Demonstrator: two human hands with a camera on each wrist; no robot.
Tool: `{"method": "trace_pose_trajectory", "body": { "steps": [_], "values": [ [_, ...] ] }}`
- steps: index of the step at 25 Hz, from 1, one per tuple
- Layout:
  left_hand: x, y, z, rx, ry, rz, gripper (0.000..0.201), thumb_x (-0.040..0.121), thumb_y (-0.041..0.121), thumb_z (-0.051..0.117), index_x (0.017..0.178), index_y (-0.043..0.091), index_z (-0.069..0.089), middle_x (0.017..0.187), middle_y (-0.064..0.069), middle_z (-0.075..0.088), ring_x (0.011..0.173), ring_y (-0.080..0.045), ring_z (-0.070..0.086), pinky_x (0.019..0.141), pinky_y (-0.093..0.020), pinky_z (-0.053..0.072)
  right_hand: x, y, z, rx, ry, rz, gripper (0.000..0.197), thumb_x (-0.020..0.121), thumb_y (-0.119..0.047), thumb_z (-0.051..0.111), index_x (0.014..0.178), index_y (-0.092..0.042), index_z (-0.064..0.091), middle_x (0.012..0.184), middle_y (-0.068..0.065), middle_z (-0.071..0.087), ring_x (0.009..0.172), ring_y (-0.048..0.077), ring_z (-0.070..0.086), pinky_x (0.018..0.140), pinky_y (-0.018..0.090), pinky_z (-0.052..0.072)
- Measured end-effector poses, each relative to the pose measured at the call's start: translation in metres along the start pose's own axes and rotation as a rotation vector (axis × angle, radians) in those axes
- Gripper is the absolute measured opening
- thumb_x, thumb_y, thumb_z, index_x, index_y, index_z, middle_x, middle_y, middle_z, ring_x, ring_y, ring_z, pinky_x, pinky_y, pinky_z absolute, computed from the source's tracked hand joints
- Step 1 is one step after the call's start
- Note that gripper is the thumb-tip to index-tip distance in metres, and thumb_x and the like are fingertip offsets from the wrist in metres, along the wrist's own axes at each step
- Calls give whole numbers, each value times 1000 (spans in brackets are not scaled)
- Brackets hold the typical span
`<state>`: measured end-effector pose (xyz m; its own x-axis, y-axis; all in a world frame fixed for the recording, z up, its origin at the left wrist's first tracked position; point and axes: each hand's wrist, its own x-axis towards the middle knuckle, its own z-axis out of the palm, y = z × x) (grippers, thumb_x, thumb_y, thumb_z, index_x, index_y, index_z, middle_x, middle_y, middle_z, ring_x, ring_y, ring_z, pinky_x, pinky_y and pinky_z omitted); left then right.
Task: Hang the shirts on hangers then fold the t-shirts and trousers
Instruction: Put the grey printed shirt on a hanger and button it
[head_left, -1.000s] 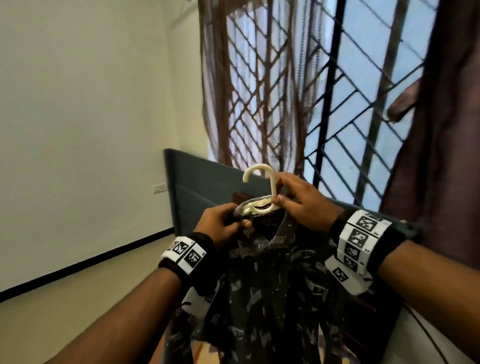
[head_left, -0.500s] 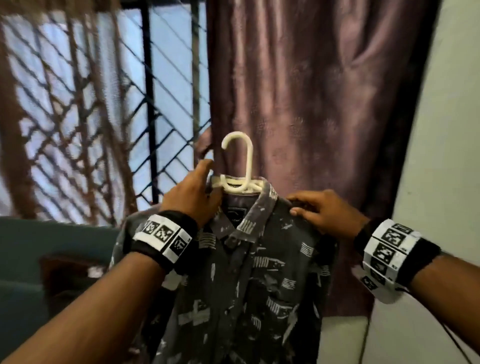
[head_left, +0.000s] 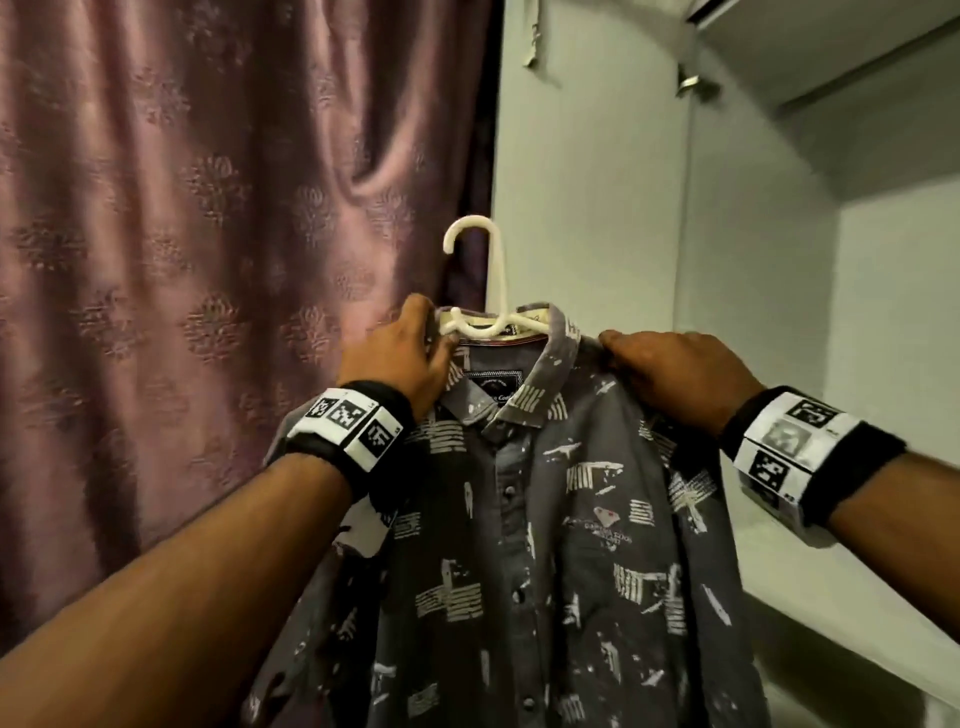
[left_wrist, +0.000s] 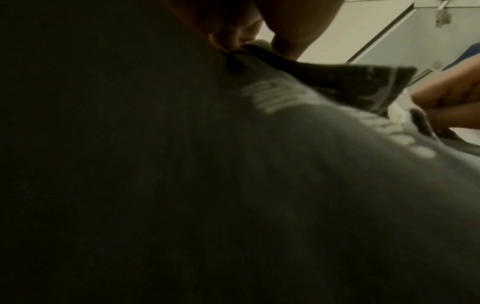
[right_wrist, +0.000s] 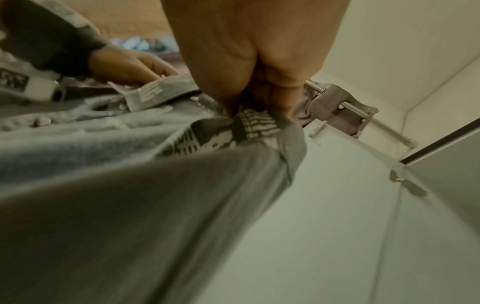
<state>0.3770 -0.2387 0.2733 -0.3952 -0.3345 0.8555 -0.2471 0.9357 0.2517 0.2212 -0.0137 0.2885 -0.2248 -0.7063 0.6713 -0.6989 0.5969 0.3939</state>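
A grey shirt (head_left: 550, 519) with white printed marks hangs on a cream plastic hanger (head_left: 488, 291), held up in front of me. My left hand (head_left: 405, 353) grips the shirt's left shoulder by the collar, at the hanger's arm. My right hand (head_left: 670, 364) pinches the shirt's right shoulder. In the left wrist view my left hand (left_wrist: 249, 33) has its fingers closed on the dark shirt (left_wrist: 285, 164) fabric. The right wrist view shows my right hand (right_wrist: 259, 82) pinching a fold of the shirt (right_wrist: 155, 174). The hanger's hook is free in the air.
A mauve patterned curtain (head_left: 208, 234) fills the left half of the head view. To the right is a pale wall and an open white cupboard recess (head_left: 857, 312). A metal rod (right_wrist: 374, 121) with brackets shows in the right wrist view.
My view has swung right, from the barred window to the curtain and cupboard. The shirt on its hanger came along, and my right hand moved from the hanger's neck to the right shoulder.
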Motion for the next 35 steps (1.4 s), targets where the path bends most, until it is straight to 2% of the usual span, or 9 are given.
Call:
{"method": "trace_pose_trajectory", "body": {
  "steps": [6, 9, 12, 17, 22, 27, 30, 33, 35],
  "values": [
    [97, 69, 165, -130, -180, 174, 36, 97, 51, 34, 112, 19, 42, 105, -17, 63, 94, -39, 60, 70, -37, 39, 10, 119, 27, -337, -180, 209, 29, 98, -39, 40, 121, -23, 45, 106, 3, 64, 92, 28, 64, 71, 35, 50],
    [128, 122, 241, -257, -313, 182, 16, 96, 38, 39, 103, 23, 39, 106, -15, 62, 97, -37, 59, 81, -42, 40, 12, 167, 38, -465, -279, 351, 26, 97, -32, 41, 118, -21, 51, 108, 8, 64, 96, 30, 63, 73, 35, 44],
    [159, 179, 283, -394, -312, 76, 14, 93, 31, 41, 106, 27, 44, 113, -14, 55, 109, -37, 52, 92, -49, 32, 16, 201, 35, -586, -246, 423, 24, 96, -25, 43, 116, -17, 54, 108, 10, 64, 97, 32, 63, 69, 33, 38],
    [238, 285, 292, -549, -107, 30, 26, 93, 28, 39, 118, 34, 45, 124, -14, 48, 120, -37, 44, 98, -58, 22, 29, 266, -11, -803, -99, 446, 26, 96, -25, 42, 116, -14, 53, 113, 11, 63, 99, 34, 63, 67, 34, 34],
    [291, 378, 306, -484, 51, 224, 30, 96, 27, 35, 124, 36, 37, 126, -13, 50, 118, -38, 44, 99, -62, 23, 32, 337, -70, -982, -141, 482, 27, 97, -25, 42, 119, -14, 51, 115, 10, 63, 101, 34, 63, 66, 36, 39],
    [339, 461, 320, -636, 43, 238, 33, 98, 25, 30, 129, 33, 41, 131, -14, 48, 120, -39, 44, 95, -54, 34, 45, 398, -86, -1078, -127, 570, 28, 97, -18, 41, 122, -17, 54, 124, 6, 61, 110, 31, 62, 81, 40, 48],
    [357, 509, 343, -731, 115, 314, 32, 98, 24, 35, 129, 27, 43, 127, -14, 50, 115, -39, 49, 88, -48, 43, 41, 438, -95, -1203, -149, 560, 26, 98, -17, 39, 121, -15, 51, 120, 6, 62, 105, 32, 63, 72, 37, 43],
    [373, 563, 367, -863, 215, 408, 36, 98, 35, 38, 131, 21, 42, 127, -16, 51, 113, -39, 51, 88, -46, 43, 32, 474, -112, -1358, -194, 590, 26, 100, -20, 38, 122, -15, 51, 117, 6, 63, 106, 32, 63, 74, 37, 44],
    [378, 594, 381, -1003, 208, 422, 48, 98, 47, 33, 138, 21, 36, 134, -15, 47, 119, -39, 46, 94, -46, 40, 28, 490, -127, -1436, -236, 648, 26, 100, -22, 40, 121, -15, 54, 118, 8, 63, 107, 33, 62, 79, 39, 48]
  ]
}}
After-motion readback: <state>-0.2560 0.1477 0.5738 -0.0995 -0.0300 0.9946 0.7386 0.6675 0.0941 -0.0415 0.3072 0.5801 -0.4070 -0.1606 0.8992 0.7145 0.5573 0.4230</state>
